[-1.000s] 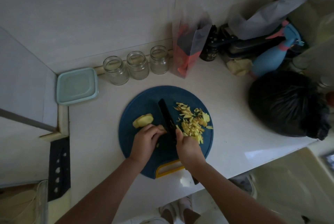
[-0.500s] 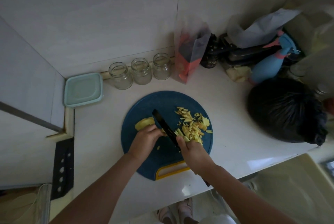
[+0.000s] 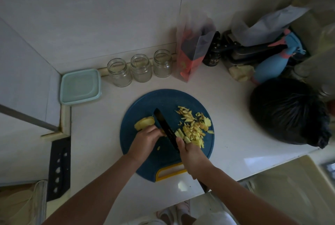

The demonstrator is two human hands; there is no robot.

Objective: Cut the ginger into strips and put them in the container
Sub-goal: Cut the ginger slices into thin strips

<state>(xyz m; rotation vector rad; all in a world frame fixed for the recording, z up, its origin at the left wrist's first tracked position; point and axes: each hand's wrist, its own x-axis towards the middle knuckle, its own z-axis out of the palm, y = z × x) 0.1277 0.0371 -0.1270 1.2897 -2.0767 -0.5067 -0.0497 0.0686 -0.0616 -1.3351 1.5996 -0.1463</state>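
As the yellow ginger chunk point(image 3: 144, 123) is held on the round blue board point(image 3: 163, 100) by the left hand point(image 3: 145, 140), beside the black knife point(image 3: 164, 127) gripped by the right hand point(image 3: 192, 154), the holding hand could be nicked by a slip.

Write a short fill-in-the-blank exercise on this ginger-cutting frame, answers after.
1. The right hand grips a black ____ by its handle.
2. The left hand holds the uncut ginger piece on the round ____ cutting board.
3. ____ glass jars stand along the wall.
Missing words: knife; blue; three.
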